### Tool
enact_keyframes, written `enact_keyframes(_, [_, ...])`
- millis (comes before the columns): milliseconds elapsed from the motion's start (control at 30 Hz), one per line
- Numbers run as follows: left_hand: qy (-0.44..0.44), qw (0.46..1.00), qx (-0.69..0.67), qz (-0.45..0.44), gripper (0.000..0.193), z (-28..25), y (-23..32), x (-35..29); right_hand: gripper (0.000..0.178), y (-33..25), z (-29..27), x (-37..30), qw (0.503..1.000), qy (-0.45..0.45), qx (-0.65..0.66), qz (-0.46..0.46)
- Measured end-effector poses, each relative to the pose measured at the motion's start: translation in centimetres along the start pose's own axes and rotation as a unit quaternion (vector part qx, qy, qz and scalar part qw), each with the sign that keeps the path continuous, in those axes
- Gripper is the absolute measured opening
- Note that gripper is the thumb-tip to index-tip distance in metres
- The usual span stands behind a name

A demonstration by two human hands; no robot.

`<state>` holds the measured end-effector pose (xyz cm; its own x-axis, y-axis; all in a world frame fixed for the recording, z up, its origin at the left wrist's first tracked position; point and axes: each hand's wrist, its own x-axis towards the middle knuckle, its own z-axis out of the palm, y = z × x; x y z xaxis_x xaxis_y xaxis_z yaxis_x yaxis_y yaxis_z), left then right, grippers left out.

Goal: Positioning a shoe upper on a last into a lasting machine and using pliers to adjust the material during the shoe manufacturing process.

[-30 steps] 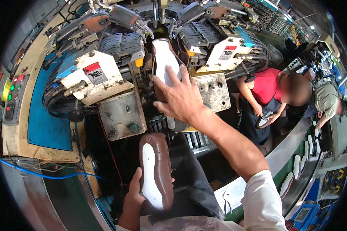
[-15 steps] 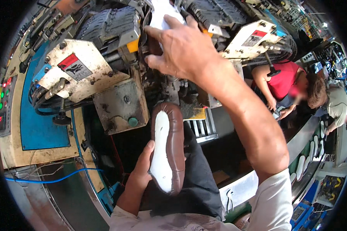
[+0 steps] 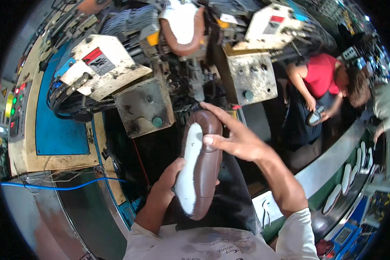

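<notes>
A brown shoe [image 3: 199, 167] with a white insole is gripped at its six o'clock end by the left hand [image 3: 171, 180]; the right hand [image 3: 236, 141] fingers are clamped over its twelve o'clock toe, below the machine [image 3: 145, 102].

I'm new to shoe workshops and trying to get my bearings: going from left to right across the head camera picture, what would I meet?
Control panel with coloured lights → blue cable → left hand → brown shoe with white insole → right hand → person in a red top → white soles on the conveyor.
</notes>
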<state>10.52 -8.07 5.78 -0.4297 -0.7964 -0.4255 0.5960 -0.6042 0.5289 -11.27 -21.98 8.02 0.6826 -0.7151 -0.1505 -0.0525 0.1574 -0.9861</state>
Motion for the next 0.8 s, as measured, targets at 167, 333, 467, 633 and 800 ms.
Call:
enact_keyframes(167, [0.061, 0.991, 0.100, -0.062, 0.079, -3.3, -6.0, 0.6, 0.063, 4.9, 2.5, -5.7, 0.988, 0.142, 0.052, -0.022])
enact_keyframes(333, [0.082, 0.975, 0.205, -0.022, 0.071, 3.0, -7.6, -0.3, 0.048, 9.1, 3.8, -9.0, 0.947, 0.281, 0.158, -0.014])
enact_keyframes(467, [-0.037, 0.991, 0.115, 0.054, 0.070, 3.2, -10.8, -2.9, 0.046, 10.2, 3.9, -11.1, 0.892, 0.323, 0.302, -0.098])
enact_keyframes(633, [-0.005, 0.981, 0.147, 0.123, 0.088, 4.7, -15.9, -5.3, 0.045, 10.7, 4.8, -12.3, 0.906, 0.330, 0.235, -0.120])
enact_keyframes(800, [-0.028, 0.986, 0.070, 0.150, 0.099, 4.2, -16.7, -7.4, 0.047, 10.4, 6.6, -12.7, 0.898, 0.292, 0.305, -0.124])
